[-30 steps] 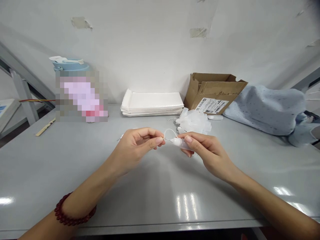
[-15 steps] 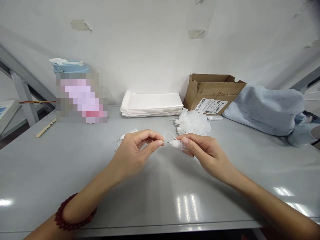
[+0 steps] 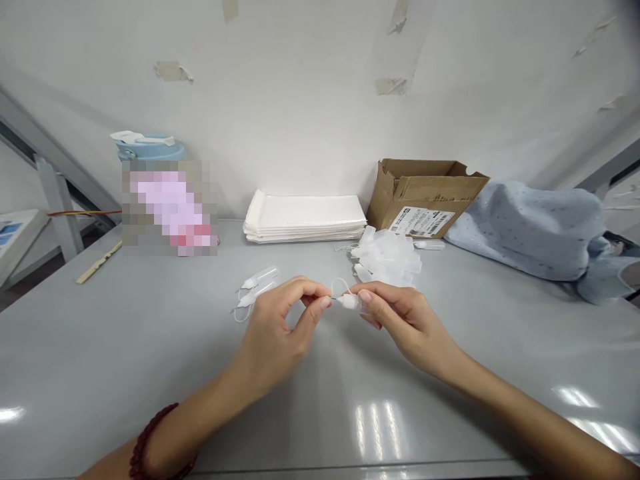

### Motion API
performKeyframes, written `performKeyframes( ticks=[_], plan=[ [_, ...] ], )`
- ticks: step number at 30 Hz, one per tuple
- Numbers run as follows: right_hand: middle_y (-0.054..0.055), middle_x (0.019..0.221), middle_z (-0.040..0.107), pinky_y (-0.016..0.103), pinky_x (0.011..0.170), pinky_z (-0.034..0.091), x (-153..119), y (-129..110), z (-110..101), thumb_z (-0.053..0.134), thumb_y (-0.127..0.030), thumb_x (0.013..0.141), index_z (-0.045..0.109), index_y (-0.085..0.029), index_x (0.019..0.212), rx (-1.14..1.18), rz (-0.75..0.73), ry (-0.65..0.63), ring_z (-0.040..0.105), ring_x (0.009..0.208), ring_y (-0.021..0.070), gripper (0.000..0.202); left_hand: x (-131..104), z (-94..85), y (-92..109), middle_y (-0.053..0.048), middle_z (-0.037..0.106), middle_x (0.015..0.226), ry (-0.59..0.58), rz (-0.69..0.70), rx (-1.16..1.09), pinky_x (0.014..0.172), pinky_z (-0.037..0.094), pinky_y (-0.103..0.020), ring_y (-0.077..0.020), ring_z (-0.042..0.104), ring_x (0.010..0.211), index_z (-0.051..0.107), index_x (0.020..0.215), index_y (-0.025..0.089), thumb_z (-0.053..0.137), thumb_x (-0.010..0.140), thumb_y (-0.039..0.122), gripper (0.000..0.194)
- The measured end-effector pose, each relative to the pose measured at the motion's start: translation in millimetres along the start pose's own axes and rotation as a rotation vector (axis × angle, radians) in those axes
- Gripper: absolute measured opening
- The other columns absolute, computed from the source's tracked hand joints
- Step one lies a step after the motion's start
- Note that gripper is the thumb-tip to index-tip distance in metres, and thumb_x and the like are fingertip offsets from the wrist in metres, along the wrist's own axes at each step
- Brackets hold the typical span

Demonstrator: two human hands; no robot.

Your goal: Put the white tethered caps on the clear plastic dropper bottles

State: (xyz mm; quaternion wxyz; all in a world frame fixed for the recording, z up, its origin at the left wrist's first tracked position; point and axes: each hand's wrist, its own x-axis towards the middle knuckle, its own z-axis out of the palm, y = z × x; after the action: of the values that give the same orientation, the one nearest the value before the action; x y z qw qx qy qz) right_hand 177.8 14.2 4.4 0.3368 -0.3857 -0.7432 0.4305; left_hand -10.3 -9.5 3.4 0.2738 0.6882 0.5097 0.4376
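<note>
My right hand [image 3: 395, 320] pinches a small clear plastic tag [image 3: 350, 302] by its body, just above the grey table [image 3: 150, 347]. My left hand [image 3: 280, 327] pinches the end of the tag's thin white string loop [image 3: 339, 285] at the tag's tip, fingertips nearly touching the right hand's. A pile of the same clear tags [image 3: 387, 252] lies just behind the right hand. Two or three more tags with strings [image 3: 257, 288] lie on the table behind the left hand.
A stack of white padded envelopes [image 3: 305, 219] lies against the wall. An open cardboard box [image 3: 425, 197] stands to its right, then a light blue cloth bundle [image 3: 535, 227]. A blue-lidded container [image 3: 150, 143] stands at the back left, a wooden stick [image 3: 97, 263] near it.
Both hands stay together at the tag; the left fingers have shifted along the string towards the tag's tip. The camera has tilted so everything sits lower in view.
</note>
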Motion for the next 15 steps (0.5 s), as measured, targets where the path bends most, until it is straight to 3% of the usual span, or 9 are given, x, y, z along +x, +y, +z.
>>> performKeyframes(
  ticks=[6, 15],
  plan=[
    [-0.003, 0.060, 0.040, 0.024, 0.054, 0.032, 2.3, -3.9, -3.8, 0.038, -0.037, 0.094, 0.061, -0.017, 0.085, 0.011, 0.053, -0.031, 0.039, 0.057, 0.0106, 0.032, 1.7, -4.3, -0.5, 0.000, 0.065, 0.082, -0.070, -0.080, -0.057, 0.073, 0.046, -0.026, -0.0146, 0.058, 0.078, 0.063, 0.085, 0.020, 0.054, 0.085, 0.023, 0.010],
    [-0.002, 0.062, 0.042, 0.024, 0.057, 0.033, 2.0, -2.8, -3.5, 0.039, -0.037, 0.094, 0.060, -0.017, 0.082, 0.024, 0.049, -0.023, 0.040, 0.059, 0.0105, 0.031, 3.2, -5.5, -1.4, 0.000, 0.062, 0.079, -0.101, -0.026, -0.057, 0.073, 0.044, -0.026, -0.0140, 0.055, 0.076, 0.063, 0.083, 0.019, 0.052, 0.086, 0.024, 0.012]
  ],
)
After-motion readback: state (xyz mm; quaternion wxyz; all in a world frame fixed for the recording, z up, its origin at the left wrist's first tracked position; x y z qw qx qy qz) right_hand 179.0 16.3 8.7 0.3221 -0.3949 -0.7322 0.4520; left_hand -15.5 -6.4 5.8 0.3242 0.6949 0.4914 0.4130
